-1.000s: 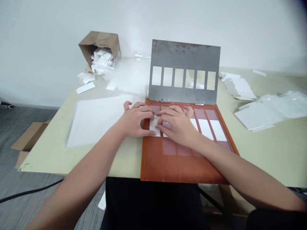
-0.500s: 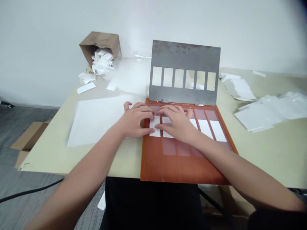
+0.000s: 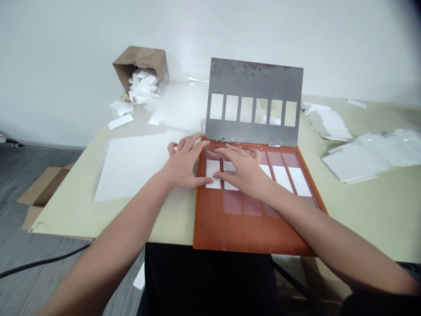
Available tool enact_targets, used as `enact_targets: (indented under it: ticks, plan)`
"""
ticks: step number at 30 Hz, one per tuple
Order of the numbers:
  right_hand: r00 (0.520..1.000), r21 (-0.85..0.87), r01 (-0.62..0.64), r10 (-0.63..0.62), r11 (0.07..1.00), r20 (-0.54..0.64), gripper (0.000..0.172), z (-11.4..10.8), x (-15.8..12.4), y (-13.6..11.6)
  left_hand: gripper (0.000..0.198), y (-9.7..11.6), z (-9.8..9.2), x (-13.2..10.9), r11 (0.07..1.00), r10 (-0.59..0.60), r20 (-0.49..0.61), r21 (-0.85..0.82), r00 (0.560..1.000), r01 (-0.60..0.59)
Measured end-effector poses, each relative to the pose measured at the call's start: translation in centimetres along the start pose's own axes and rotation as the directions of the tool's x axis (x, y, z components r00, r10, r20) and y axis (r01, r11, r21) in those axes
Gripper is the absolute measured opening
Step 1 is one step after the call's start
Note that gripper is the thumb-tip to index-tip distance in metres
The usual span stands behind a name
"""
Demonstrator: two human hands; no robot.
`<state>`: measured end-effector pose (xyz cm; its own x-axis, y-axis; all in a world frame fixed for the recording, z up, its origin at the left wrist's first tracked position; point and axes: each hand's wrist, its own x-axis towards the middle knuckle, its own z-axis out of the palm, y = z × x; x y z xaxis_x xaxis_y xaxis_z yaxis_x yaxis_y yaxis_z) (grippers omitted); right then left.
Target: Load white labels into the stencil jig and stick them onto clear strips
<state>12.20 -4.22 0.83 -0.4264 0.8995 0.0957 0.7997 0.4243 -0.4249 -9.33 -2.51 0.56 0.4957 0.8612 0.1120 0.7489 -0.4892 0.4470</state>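
An orange-brown jig board (image 3: 210, 228) lies at the table's front edge, its grey metal lid (image 3: 256, 81) with a row of cut-out windows standing raised on hinges. White cards (image 3: 282, 177) rest in its slots over pinkish strips (image 3: 232, 202). At the leftmost white card (image 3: 212, 169), the thumb of my left hand (image 3: 184, 164) touches the left side, with its fingers spread near the board's upper left corner. My right hand (image 3: 245, 171) lies over the slots, fingers stretched out and thumb tip at that card's right edge. It partly hides the middle cards.
A cardboard box (image 3: 141, 55) on its side spills white pieces at the back left. White sheets (image 3: 128, 162) lie left of the board. Stacked white cards (image 3: 330, 125) and clear-wrapped packs (image 3: 357, 158) lie at right. A black cable (image 3: 42, 262) runs below the table.
My left fingers have lifted off the upper end of the leftmost slot and spread up toward the hinge side. My right hand has barely moved. The view has shifted slightly.
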Motion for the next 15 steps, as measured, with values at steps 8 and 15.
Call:
enact_targets:
  ticks: [8,15]
  plan:
    - [0.992,0.220,0.025,0.003,0.975,-0.123,0.046,-0.09,0.29,-0.57,0.072,0.24,-0.21,0.05,1.000,-0.009,0.054,0.012,0.998,0.008]
    - [0.987,0.348,0.087,-0.033,0.933,-0.157,0.046,0.61,0.25,0.39,0.055,0.00,0.01,0.04,0.999,0.037,0.046,-0.038,0.998,-0.035]
